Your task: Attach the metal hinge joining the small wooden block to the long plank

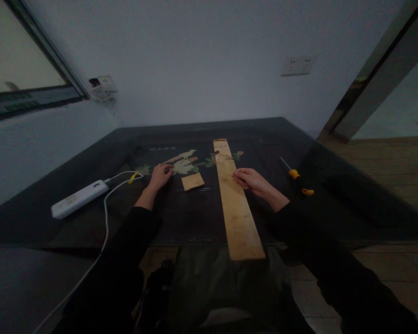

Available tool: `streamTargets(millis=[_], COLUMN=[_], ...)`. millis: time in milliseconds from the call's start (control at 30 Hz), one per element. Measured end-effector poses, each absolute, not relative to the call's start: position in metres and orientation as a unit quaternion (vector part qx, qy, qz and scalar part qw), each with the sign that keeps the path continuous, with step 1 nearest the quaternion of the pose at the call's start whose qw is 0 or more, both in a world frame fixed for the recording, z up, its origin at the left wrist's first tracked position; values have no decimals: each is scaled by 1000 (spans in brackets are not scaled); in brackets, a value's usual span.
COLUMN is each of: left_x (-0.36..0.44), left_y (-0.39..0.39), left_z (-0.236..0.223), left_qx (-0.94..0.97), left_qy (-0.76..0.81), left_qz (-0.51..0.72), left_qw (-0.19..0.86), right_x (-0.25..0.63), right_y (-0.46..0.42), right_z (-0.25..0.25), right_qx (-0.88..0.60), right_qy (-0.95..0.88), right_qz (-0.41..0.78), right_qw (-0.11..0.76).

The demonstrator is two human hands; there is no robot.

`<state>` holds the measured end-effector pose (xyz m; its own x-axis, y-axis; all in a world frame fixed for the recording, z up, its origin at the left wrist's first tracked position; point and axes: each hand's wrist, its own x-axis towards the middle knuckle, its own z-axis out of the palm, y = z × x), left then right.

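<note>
A long wooden board (235, 204) lies lengthwise on the dark table, its near end sticking out past the table's front edge. Over the board's right edge is my right hand (251, 181), its thumb and fingertips pinched together; whatever may be between them is too small to make out. My left hand (161, 175) rests on the tabletop with loosely bent fingers, and no held thing shows in it. Between that hand and the board lies a small, flat square piece of wood (192, 182). A screwdriver (296, 177) with a yellow and black handle lies to the right of my right hand.
The dark table (198, 222) has a painted flower and bird pattern and stands against the wall. At its left lies a white power strip (79, 199), whose white cable (106, 218) runs down over the front edge. Wall sockets (297, 65) are above.
</note>
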<state>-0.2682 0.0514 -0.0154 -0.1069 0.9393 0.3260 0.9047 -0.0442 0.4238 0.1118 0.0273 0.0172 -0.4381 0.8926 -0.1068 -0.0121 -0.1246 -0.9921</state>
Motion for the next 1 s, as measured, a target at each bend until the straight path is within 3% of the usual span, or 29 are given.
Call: streamTargets(millis=[167,300,467,1000], left_x=[-250,-205,-166,-203], left_y=[46,34,21,-18], left_z=[-8,-7,-16,0], left_qx=[679,772,853,837], left_qy=[675,568,480,494], left_qz=[287,283,197,211], left_qw=[1,30,62,106], right_x=[113,115,119,124], right_y=[28,29,30,30], right_z=[17,19,23,27], right_qx=[-400,-415,-445,-451], right_qy=[-566,-578,-592,-626], right_qz=[629,610,587,576], right_qw=[351,348,328,270])
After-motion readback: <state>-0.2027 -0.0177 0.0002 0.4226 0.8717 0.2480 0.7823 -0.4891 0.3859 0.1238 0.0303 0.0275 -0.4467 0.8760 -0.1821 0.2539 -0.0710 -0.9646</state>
